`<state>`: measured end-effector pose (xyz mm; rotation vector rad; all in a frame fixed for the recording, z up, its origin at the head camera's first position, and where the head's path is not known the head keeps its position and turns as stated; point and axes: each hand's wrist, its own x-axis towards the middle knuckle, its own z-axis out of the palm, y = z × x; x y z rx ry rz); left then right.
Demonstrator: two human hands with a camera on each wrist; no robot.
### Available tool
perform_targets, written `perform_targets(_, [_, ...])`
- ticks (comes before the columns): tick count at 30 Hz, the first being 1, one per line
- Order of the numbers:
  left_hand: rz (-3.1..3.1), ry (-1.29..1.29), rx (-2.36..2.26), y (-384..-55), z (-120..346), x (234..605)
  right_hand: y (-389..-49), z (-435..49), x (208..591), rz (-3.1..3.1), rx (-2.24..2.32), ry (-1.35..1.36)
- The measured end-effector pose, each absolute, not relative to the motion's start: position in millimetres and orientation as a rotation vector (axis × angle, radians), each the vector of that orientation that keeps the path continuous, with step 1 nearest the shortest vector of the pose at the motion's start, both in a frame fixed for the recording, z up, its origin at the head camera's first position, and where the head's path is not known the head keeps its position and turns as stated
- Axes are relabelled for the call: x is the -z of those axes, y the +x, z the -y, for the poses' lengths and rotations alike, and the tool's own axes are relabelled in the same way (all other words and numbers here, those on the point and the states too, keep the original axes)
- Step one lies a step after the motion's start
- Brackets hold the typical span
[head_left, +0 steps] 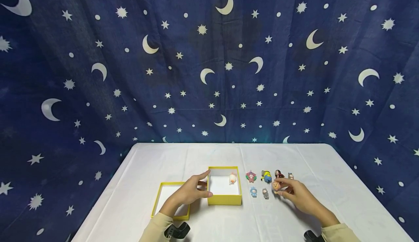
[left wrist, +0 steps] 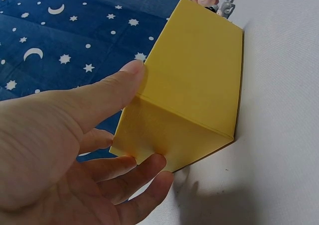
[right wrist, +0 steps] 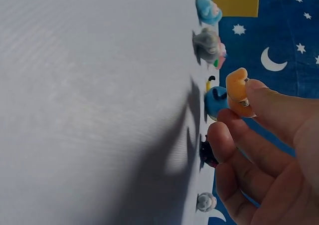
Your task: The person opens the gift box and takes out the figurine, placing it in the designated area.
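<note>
My left hand (head_left: 191, 191) grips the left side of an open yellow box (head_left: 226, 199). In the left wrist view, its thumb lies at the top edge near a corner and its fingertips touch the side wall. A small pale figurine (head_left: 232, 178) stands inside the box against the right wall. My right hand (head_left: 299, 194) pinches a small orange figurine (right wrist: 237, 88) between thumb and fingers, above the table among other figurines. Close by are a blue-and-yellow figurine (head_left: 266, 177), a dark-haired figurine (head_left: 278, 174) and a grey figurine (head_left: 265, 193).
A yellow-rimmed lid (head_left: 159, 195) lies left of the box, partly under my left forearm. Between the box and my right hand are a pink, red and green figurine (head_left: 251, 176) and a light blue one (head_left: 253, 191). Another small grey figurine (head_left: 290, 175) stands farther right.
</note>
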<state>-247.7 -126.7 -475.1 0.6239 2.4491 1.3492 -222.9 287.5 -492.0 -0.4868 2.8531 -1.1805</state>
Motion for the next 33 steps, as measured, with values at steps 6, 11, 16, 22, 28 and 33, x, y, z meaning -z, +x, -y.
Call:
perform_targets(6, [-2.442,0.634,-1.354,-247,126,474,-222,-288,494,-2.838,1.140,-0.478])
perform_targets(11, [-2.447,0.624,-1.349,-247,125,473,-222,-288,497,-2.838,1.092,-0.467])
perform_targets(16, [-2.456,0.613,-1.342,-248,125,473,-221,-286,497,-2.858,1.055,-0.439])
perform_targets(22, [-2.456,0.605,-1.347,-248,125,472,-221,-279,494,-2.935,0.956,-0.351])
perform_targets(28, [-2.449,0.613,-1.355,-247,126,472,-223,-277,495,-2.966,0.863,-0.279])
perform_targets(33, [-2.448,0.620,-1.352,-246,126,474,-222,-279,496,-2.944,0.861,-0.233])
